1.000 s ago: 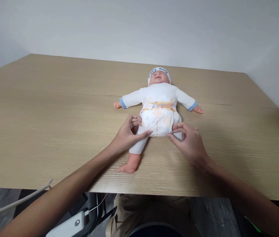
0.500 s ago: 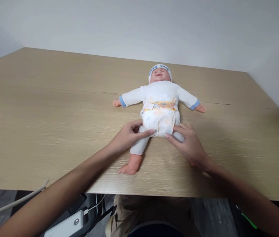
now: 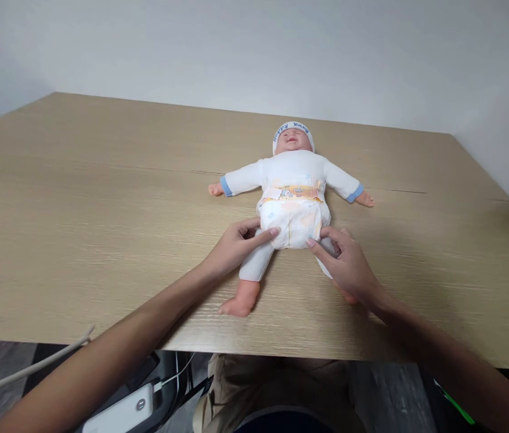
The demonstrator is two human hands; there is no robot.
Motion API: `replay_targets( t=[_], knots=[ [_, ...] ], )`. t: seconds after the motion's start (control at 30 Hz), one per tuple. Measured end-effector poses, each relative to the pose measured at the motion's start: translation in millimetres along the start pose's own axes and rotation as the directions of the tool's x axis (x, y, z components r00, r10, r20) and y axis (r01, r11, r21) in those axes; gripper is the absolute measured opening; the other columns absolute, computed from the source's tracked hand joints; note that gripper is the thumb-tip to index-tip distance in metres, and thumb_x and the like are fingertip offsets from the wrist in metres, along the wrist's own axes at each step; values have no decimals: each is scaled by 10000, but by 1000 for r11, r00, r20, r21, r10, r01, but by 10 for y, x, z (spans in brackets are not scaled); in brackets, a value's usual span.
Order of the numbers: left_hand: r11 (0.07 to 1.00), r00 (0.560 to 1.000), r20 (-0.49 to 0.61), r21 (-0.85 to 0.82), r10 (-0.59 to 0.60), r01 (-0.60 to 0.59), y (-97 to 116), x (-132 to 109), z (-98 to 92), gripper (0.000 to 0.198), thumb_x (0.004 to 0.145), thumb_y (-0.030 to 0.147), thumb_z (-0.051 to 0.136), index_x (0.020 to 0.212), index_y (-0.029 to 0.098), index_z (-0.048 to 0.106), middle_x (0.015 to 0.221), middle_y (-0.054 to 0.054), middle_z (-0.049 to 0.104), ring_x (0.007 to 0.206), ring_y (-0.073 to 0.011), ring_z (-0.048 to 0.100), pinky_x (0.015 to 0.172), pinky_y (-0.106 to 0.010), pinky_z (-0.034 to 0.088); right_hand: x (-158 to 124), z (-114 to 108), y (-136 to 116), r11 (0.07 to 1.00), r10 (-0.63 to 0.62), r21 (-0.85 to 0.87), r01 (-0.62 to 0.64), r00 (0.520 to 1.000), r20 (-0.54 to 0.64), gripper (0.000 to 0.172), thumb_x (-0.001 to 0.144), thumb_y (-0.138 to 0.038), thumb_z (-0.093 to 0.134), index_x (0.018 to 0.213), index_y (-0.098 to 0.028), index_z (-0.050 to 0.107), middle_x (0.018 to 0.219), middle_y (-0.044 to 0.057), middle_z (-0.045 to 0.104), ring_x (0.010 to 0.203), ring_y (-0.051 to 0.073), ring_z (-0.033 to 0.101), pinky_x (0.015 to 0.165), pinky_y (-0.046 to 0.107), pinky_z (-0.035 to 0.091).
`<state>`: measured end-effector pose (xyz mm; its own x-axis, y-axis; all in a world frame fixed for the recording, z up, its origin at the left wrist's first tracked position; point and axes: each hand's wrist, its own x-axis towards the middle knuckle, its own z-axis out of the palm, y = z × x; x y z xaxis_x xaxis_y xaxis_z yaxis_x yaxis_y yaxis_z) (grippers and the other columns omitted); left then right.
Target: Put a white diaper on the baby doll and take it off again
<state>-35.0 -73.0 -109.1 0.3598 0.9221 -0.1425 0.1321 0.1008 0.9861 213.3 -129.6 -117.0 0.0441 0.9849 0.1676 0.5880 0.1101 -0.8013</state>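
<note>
Your left hand (image 3: pixel 232 248) and right hand (image 3: pixel 348 260), half-curled at the diaper (image 3: pixel 291 221) leg edges, pinch unclear, doll (image 3: pixel 294 165) face-up on table (image 3: pixel 101 240).

One left hand (image 3: pixel 235 246), one right hand (image 3: pixel 350 260) — one doll (image 3: pixel 297 166), one diaper (image 3: pixel 292 219), one cap (image 3: pixel 294 126) — one table (image 3: pixel 101 240), one device (image 3: pixel 121 414)
</note>
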Motion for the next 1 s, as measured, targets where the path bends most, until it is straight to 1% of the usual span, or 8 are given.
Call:
replay_targets(
  t=[0.13,0.23,0.4,0.53,0.67,0.73,0.87,1.0],
  knots=[
    [993,997,-27,102,66,-62,-2,6,62,424,880,593,869,990,185,836,1072,-81,826,1020,-271,697,947,-389,543,-5,54,-35,983,-125,-126,132,990,61,201,1034,-442,686,1006,-250,740,1039,69,774,973,301,596,920,464,494],
    [992,997,-23,98,76,-74,-2,19,75,431,870,602,868,963,184,825,1068,-84,821,1023,-271,693,972,-399,537,-10,97,-24,969,-150,-182,165,984,94,190,1047,-424,695,1048,-239,740,1142,83,776,1010,310,584,949,477,474],
    [996,998,-8,51,68,-67,-22,33,48,416,855,593,886,985,201,830,1068,-89,821,1005,-271,688,901,-387,545,35,76,25,980,-140,-124,155,983,119,181,1058,-398,696,964,-249,738,1100,59,770,1013,291,620,1007,479,470],
    [999,999,14,-27,29,-28,-26,21,39,475,881,652,855,1034,202,840,1092,-99,825,986,-263,688,851,-369,542,66,33,42,993,-110,-34,116,984,143,192,1074,-424,662,1018,-268,760,1107,39,774,1091,294,663,1092,505,455],
    [997,1000,9,-71,-4,5,-3,2,51,542,891,717,825,1030,193,829,1078,-97,824,1001,-269,688,854,-365,545,54,45,34,994,-94,-39,99,989,113,224,1064,-472,654,1069,-268,747,1117,52,794,1085,310,666,1038,498,490],
    [999,1000,4,-54,5,-4,9,-1,58,554,892,743,813,986,197,821,1035,-88,813,973,-257,677,827,-347,533,41,68,20,993,-92,-65,98,991,93,225,1054,-471,664,1101,-266,743,1145,60,803,1080,318,655,1016,498,496],
    [1000,999,-41,7,9,-9,32,4,68,642,887,838,753,825,199,765,869,-51,745,814,-212,598,704,-315,467,35,105,-3,983,-129,-119,139,987,94,224,1061,-439,671,1139,-258,776,1180,74,798,1082,319,650,1041,512,486],
    [1000,998,-60,22,-6,8,41,9,75,681,883,872,724,806,196,739,829,-41,722,786,-208,569,690,-313,445,66,93,11,986,-133,-81,143,984,116,200,1066,-416,688,1130,-274,813,1199,63,797,1123,308,687,1112,530,475]
  ],
)
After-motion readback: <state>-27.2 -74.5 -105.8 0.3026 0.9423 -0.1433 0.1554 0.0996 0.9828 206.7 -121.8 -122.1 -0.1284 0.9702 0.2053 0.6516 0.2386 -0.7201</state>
